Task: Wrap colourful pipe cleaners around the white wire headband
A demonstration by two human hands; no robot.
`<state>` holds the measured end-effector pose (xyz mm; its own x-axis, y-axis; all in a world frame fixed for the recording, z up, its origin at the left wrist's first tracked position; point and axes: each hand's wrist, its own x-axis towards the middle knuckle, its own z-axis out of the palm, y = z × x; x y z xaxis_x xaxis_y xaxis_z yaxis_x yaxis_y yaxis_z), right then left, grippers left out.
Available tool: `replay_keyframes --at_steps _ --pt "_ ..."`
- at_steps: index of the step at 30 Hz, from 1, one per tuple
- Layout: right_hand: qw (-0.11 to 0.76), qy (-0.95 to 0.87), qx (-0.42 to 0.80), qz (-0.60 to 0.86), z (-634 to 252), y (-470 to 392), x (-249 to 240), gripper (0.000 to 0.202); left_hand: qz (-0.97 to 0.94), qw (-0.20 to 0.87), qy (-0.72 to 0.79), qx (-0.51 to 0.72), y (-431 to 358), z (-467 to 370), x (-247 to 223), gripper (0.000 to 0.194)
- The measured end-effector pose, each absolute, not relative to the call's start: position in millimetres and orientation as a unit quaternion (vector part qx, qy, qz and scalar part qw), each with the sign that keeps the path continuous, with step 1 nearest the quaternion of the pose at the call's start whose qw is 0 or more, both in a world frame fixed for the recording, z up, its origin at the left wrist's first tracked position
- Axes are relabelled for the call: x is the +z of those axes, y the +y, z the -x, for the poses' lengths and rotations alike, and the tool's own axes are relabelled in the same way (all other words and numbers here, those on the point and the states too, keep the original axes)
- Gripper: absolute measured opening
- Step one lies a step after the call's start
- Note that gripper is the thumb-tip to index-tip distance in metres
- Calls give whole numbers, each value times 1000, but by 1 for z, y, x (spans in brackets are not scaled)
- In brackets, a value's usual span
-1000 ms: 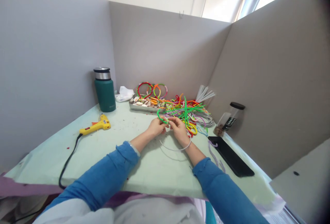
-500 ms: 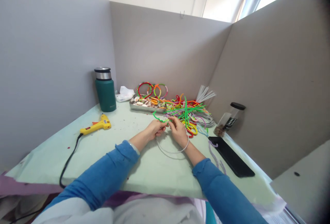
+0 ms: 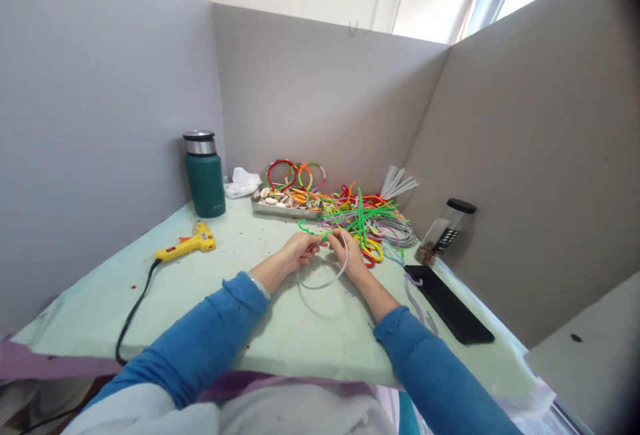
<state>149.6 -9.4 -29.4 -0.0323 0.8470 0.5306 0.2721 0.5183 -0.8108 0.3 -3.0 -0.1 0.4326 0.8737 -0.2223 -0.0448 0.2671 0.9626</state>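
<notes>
Over the middle of the table, my left hand point(image 3: 302, 251) and my right hand point(image 3: 347, 249) meet with their fingertips pinched. Between them is a thin pale grey ring point(image 3: 327, 284), which hangs down in a loop toward me. A green pipe cleaner point(image 3: 305, 227) is at the ring where my fingers close, and its loose end sticks up past my left hand. My left fingers grip the ring; the right fingertips pinch the green pipe cleaner against it. The exact contact is partly hidden by my fingers.
Behind my hands lie a metal tray point(image 3: 287, 210) of shells and a heap of colourful pipe cleaners point(image 3: 367, 211). Left are a yellow glue gun point(image 3: 187, 244) and a green bottle point(image 3: 205, 178). Right are a black phone point(image 3: 450, 305) and a tilted clear jar point(image 3: 443, 235). Grey partitions enclose the table.
The grey ring has turned in my fingers, its hanging loop swinging left and up off my right wrist. The green end has dropped slightly. Both hands stay close together.
</notes>
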Motion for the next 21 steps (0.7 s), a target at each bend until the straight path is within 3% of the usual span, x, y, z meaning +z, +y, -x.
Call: replay_keyframes --at_steps 5,13,21 --pt "558 -661 287 413 -151 -9 -29 25 -508 666 415 355 -3 -2 -2 22" --pt "585 -637 292 409 -152 -9 -28 23 -550 559 385 486 -3 -6 -6 31" --pt "593 -627 273 425 -153 -11 -27 23 -665 437 384 468 5 -3 -10 26"
